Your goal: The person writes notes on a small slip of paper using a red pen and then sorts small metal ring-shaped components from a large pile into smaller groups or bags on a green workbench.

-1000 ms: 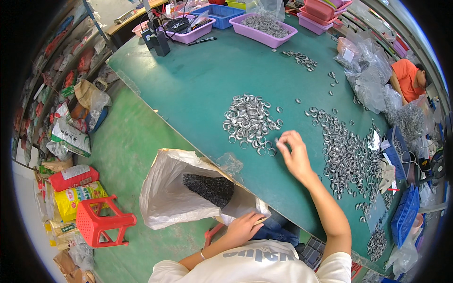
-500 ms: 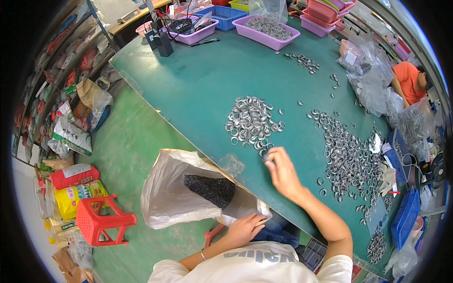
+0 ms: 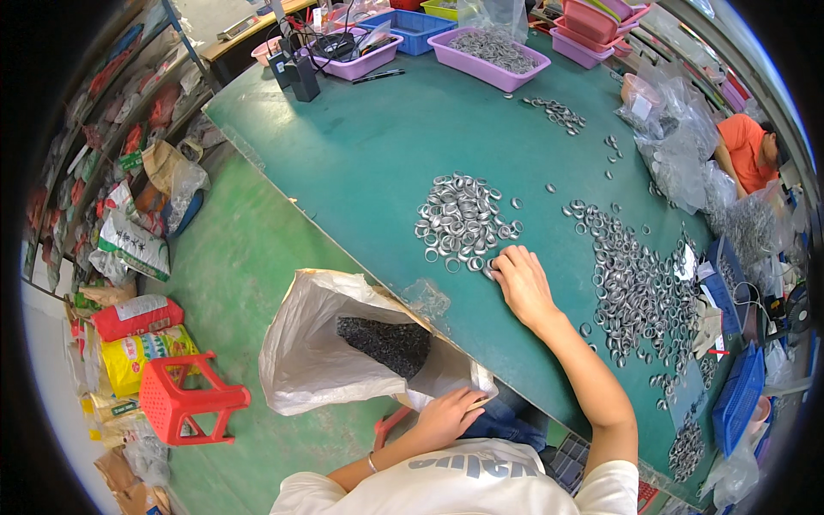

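Metal rings (image 3: 463,221), silver-grey and heaped in a loose pile, are the landmark here; they lie on the green table (image 3: 378,146), a little in from its near edge. The right hand (image 3: 522,281) rests at the near rim of that pile, palm down, fingers bent and together, the fingertips (image 3: 495,266) touching the nearest rings; whether any ring is pinched under them cannot be told. The left hand (image 3: 446,415) sits well nearer the person than the pile, below the table edge, fingers curled onto the near lip of a white plastic bag (image 3: 318,343), which it appears to hold open. Dark small parts (image 3: 384,342) fill the bottom of that bag.

The bag mouth hangs just off the table edge, between the pile and the person. In judgement, rings swept toward it could miss the opening and drop to the green floor, since the lip sags and only 1 hand steadies it. A wide sweep could also scatter the pile.

To the right of the pile spreads a larger, looser field of rings (image 3: 635,283). Beyond the pile stand a purple tray (image 3: 489,51) of grey parts and a blue bin (image 3: 412,21). Far right of the pile another person in an orange shirt (image 3: 745,150) works among clear bags. A red stool (image 3: 184,399) stands on the floor, left of the bag.
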`<control>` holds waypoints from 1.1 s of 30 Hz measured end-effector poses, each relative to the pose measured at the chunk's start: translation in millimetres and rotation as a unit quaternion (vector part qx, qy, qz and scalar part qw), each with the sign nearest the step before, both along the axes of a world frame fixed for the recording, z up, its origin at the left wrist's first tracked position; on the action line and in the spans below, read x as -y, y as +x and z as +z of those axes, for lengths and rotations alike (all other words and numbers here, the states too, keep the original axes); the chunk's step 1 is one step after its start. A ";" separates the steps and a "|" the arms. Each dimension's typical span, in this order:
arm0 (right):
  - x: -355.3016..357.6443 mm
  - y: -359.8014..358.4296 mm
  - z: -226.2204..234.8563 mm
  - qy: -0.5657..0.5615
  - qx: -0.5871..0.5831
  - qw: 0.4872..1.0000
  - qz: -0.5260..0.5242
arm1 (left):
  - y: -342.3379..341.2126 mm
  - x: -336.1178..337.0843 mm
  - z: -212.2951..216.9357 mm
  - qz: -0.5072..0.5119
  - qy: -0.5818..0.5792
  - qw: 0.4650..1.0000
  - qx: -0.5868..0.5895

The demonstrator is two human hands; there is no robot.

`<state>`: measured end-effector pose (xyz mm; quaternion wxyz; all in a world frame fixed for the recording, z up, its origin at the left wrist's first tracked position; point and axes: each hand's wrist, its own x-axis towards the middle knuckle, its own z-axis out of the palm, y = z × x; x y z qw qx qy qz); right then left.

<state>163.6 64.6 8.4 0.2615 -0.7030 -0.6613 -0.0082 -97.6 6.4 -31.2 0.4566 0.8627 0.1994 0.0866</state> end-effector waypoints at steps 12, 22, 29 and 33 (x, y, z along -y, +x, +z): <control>26.1 7.7 20.3 0.011 -0.093 0.995 0.033 | 0.1 -2.7 3.1 -0.008 -0.016 1.000 -0.019; 33.1 10.7 1.0 0.027 -0.082 0.995 -0.054 | 2.2 -2.7 1.1 -0.007 -0.025 1.000 -0.006; 27.7 -23.4 22.7 -0.006 -0.363 0.931 -0.045 | 1.4 -2.4 -2.4 -0.008 -0.012 1.000 -0.008; 25.0 -67.3 46.8 -0.177 -0.406 0.885 0.145 | 0.6 -2.7 -2.8 -0.011 -0.014 1.000 -0.012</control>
